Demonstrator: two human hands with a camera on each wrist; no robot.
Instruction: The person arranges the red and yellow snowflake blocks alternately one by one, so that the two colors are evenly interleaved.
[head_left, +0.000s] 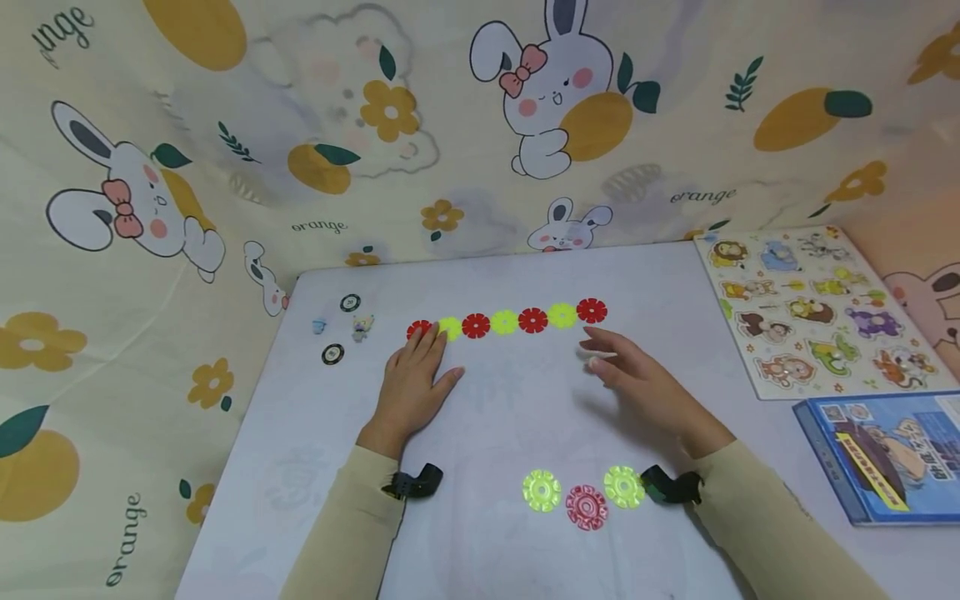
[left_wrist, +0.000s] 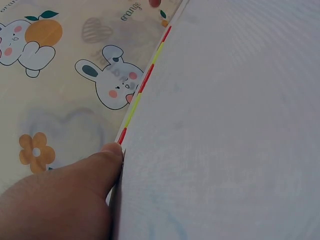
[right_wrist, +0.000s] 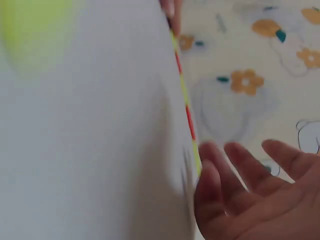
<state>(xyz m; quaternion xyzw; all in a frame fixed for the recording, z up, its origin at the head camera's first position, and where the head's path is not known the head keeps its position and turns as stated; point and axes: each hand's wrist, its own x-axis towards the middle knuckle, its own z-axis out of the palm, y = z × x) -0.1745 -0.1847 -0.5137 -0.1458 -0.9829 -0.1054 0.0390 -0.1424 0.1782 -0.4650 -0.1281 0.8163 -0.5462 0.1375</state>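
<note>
Backdrop: bunny-and-orange print cloth [head_left: 187, 125] hung behind and to the left of a white table [head_left: 495, 417].
Left hand: left hand [head_left: 415, 379] lies flat on the table, fingers straight, fingertips on the left end of the gear row; grips nothing.
Right hand: right hand [head_left: 637, 379] hovers just above the table, fingers loosely spread and relaxed, holding nothing; right wrist view shows the open palm, blurred.
Gear row: gear row [head_left: 506, 320] of seven flat gears, red and yellow-green alternating, touching edge to edge, just beyond both hands; its right end sits just past the right fingertips.
Loose gears: three loose gears [head_left: 583, 495], two yellow-green and one red, touching, beside the right wrist on the near side.
Chips: two dark round chips [head_left: 341, 328] and two tiny figures, left of the left hand.
Puzzle: animal puzzle board [head_left: 813, 312], well right of the right hand.
Box: blue box [head_left: 885, 457], just near of the puzzle, right of the right forearm.
</note>
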